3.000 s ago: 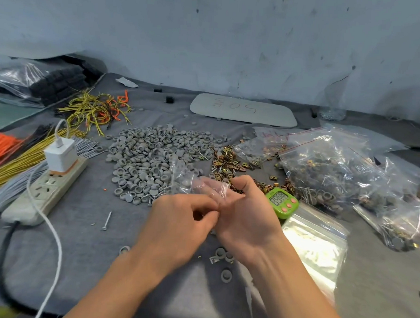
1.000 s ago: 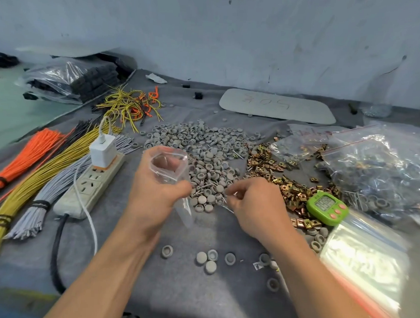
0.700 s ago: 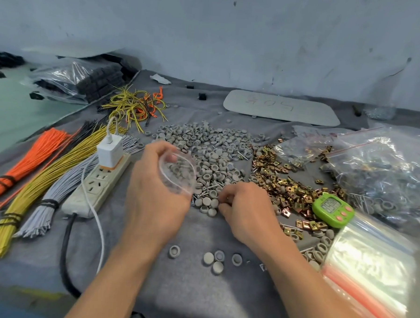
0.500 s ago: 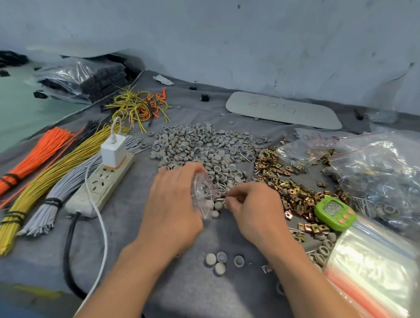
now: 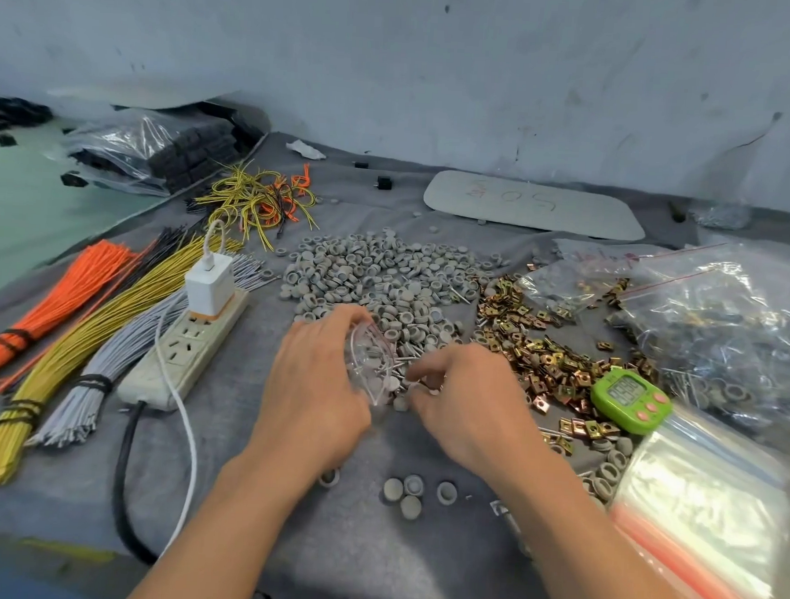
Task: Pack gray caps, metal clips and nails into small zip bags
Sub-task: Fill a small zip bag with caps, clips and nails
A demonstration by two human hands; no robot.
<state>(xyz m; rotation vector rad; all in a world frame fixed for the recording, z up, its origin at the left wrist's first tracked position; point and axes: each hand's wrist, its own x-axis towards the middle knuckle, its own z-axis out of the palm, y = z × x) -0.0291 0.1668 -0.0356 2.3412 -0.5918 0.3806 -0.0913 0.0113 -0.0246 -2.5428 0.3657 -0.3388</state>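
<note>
A gray cloth (image 5: 348,548) covers the table below a scuffed pale wall (image 5: 396,70). The left hand (image 5: 315,386) grips 1 small zip bag (image 5: 371,366), its mouth facing the right hand (image 5: 470,399). The right hand's curled fingers touch the near edge of the gray caps (image 5: 385,276) piled just beyond both hands; whether they pinch anything cannot be told.

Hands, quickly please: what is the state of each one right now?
Left hand: holds the small zip bag.
Right hand: curled at the gray caps; whether it holds anything cannot be told.
</note>
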